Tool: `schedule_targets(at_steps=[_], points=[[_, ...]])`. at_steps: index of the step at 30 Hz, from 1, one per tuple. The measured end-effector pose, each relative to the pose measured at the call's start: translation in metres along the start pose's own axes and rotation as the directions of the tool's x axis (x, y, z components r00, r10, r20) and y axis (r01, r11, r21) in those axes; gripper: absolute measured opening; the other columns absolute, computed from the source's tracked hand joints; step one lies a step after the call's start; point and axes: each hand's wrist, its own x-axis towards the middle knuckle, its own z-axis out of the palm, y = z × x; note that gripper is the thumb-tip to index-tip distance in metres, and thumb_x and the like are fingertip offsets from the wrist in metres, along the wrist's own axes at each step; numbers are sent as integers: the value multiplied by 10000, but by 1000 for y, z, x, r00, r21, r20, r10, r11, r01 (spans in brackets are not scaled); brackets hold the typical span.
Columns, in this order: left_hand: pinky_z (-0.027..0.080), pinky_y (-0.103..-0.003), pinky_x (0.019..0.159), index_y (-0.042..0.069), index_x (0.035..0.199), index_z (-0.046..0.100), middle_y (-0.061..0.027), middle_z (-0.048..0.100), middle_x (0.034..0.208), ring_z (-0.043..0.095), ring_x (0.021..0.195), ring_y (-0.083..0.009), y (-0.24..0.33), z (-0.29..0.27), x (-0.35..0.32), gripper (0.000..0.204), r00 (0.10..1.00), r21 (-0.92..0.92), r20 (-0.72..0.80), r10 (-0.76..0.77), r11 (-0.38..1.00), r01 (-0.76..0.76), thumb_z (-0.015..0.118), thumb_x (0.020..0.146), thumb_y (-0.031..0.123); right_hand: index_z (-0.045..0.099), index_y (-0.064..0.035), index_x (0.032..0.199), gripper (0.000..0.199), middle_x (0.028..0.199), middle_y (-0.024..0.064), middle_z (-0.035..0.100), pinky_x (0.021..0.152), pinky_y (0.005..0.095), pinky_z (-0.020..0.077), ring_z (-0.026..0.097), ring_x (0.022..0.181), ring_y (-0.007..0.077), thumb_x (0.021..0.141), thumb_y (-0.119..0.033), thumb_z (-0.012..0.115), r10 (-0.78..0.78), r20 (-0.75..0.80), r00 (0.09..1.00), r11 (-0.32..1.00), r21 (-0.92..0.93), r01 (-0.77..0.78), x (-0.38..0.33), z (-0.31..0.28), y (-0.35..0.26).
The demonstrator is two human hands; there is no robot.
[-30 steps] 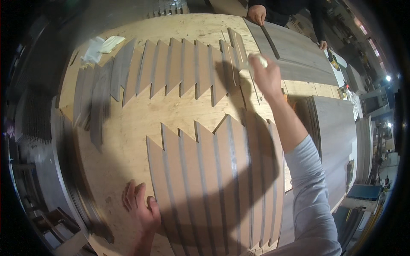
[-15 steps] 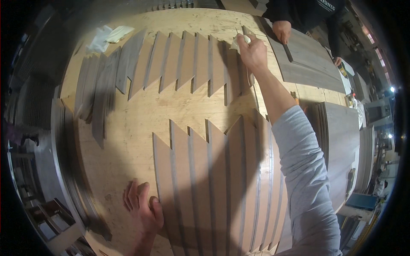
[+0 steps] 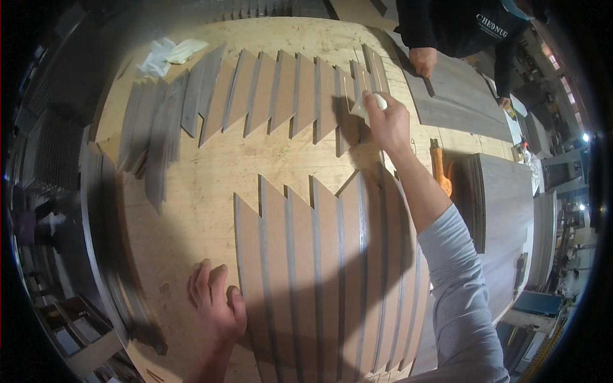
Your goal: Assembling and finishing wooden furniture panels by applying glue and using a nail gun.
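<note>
My right hand (image 3: 391,131) is closed around a white squeeze bottle (image 3: 359,108) above the right end of the far row of brown slanted-end strips (image 3: 280,89). Thin white lines, like glue, lie on the strips just beyond the bottle. My left hand (image 3: 220,309) rests on the wooden table (image 3: 185,236), fingers apart and slightly bent, holding nothing. Beside its thumb begins the near row of longer brown strips (image 3: 300,281), with grey edges and pointed far ends. My right forearm and its shadow cover part of this row.
Grey boards (image 3: 153,127) are piled at the far left near crumpled white plastic (image 3: 156,57). An orange-handled tool (image 3: 439,166) lies right of my forearm, beside stacked grey panels (image 3: 507,198). Across the table, another person's hand (image 3: 423,62) holds a dark strip over a panel (image 3: 456,96).
My right hand and the bottle have come back toward me, leaving white lines in view on the strips. The orange-handled tool is now uncovered. My left hand stays on the table.
</note>
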Motion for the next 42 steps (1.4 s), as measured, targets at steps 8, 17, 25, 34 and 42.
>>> schedule_targets(at_steps=[8, 17, 25, 34, 42], points=[[311, -588, 1146, -33, 1284, 592, -260, 477, 1447, 424, 1365, -470, -1, -4, 2, 453, 997, -13, -48, 58, 998, -58, 586, 858, 122, 742, 4, 1091, 373, 856, 245, 730, 754, 410, 543, 724, 799, 350, 986, -335, 631, 63, 141, 988, 997, 39, -69, -49, -20, -19], [317, -596, 1135, -16, 1298, 581, -252, 470, 1448, 421, 1363, -467, -2, -7, 2, 451, 998, 31, -24, 61, 998, -60, 583, 872, 134, 746, 3, 1154, 423, 828, 59, 708, 603, 315, 504, 582, 613, 122, 1017, -373, 611, 187, 119, 975, 949, 234, -211, -12, -30, -32], [305, -598, 1136, -29, 1295, 580, -263, 483, 1428, 425, 1351, -472, -4, 2, 2, 432, 996, 24, -36, 83, 996, -82, 541, 942, 218, 735, 7, 1180, 546, 838, 202, 719, 770, 399, 534, 717, 792, 291, 965, -478, 606, -175, -153, 973, 981, -108, 159, 89, 51, -1], [269, -615, 1146, -33, 1296, 577, -276, 444, 1452, 398, 1359, -487, -4, -3, 0, 428, 999, 16, 41, 14, 1000, -15, 520, 951, 214, 712, 44, 1164, 587, 925, 314, 707, 894, 476, 523, 697, 976, 435, 968, -493, 578, -117, -79, 990, 976, -194, 100, 94, 76, -25], [291, -590, 1147, 3, 1298, 605, -250, 485, 1432, 432, 1344, -453, -1, -4, 1, 426, 1000, 24, 21, 9, 1000, -10, 546, 941, 227, 739, 33, 1062, 547, 838, 292, 700, 828, 475, 528, 697, 871, 437, 960, -485, 598, -42, -79, 996, 987, -158, 29, 85, 71, -18]])
